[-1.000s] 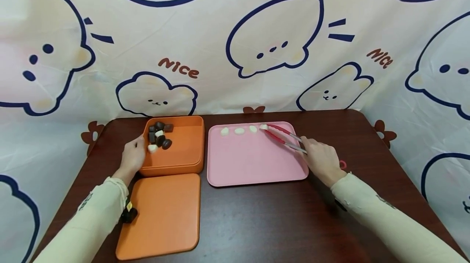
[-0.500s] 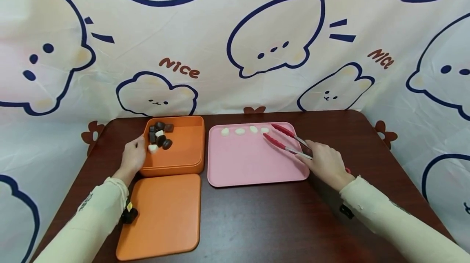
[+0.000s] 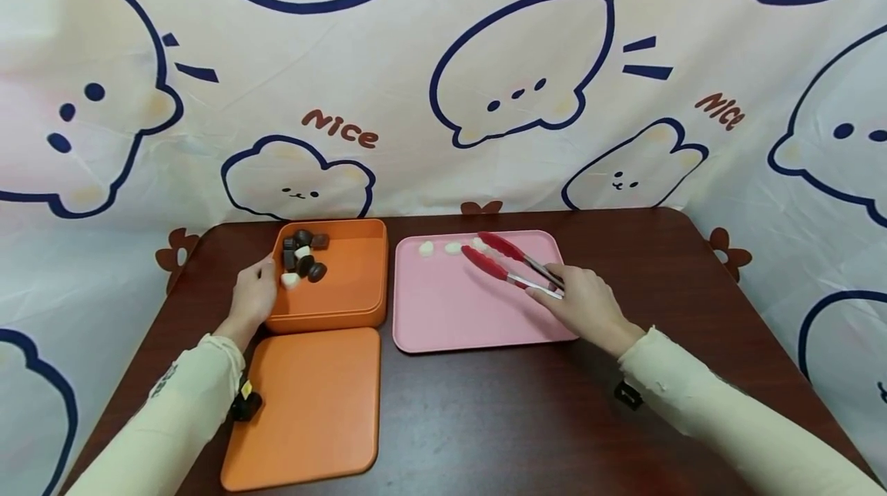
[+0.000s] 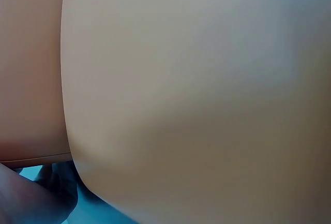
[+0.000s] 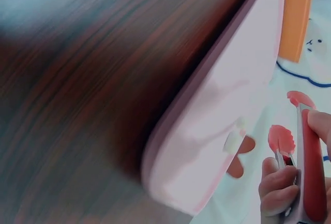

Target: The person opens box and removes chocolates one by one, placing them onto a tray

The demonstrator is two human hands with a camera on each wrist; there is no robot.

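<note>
My left hand (image 3: 253, 297) holds the left wall of the orange box (image 3: 346, 280) in the head view; most of its fingers are hidden. Dark brown and white chocolates (image 3: 302, 257) cluster at the box's left side. My right hand (image 3: 585, 307) grips metal tongs (image 3: 504, 266) with red tips, spread apart with nothing between them. They hang over the pink tray (image 3: 457, 319). White chocolates line the tray's far edge, among them an oval one (image 3: 453, 248) and one at the left (image 3: 426, 249); the tongs partly cover the others. The right wrist view shows the tongs' red tip (image 5: 282, 140) too.
An orange lid (image 3: 308, 411) lies flat in front of the box. Box, lid and tray lie on a dark wooden table (image 3: 499, 419). A white printed cloth (image 3: 402, 80) rises behind and beside the table.
The tongs first held a white chocolate at the tray's far right, then opened and left it there. They have since swung left and lifted. My left hand stays on the box.
</note>
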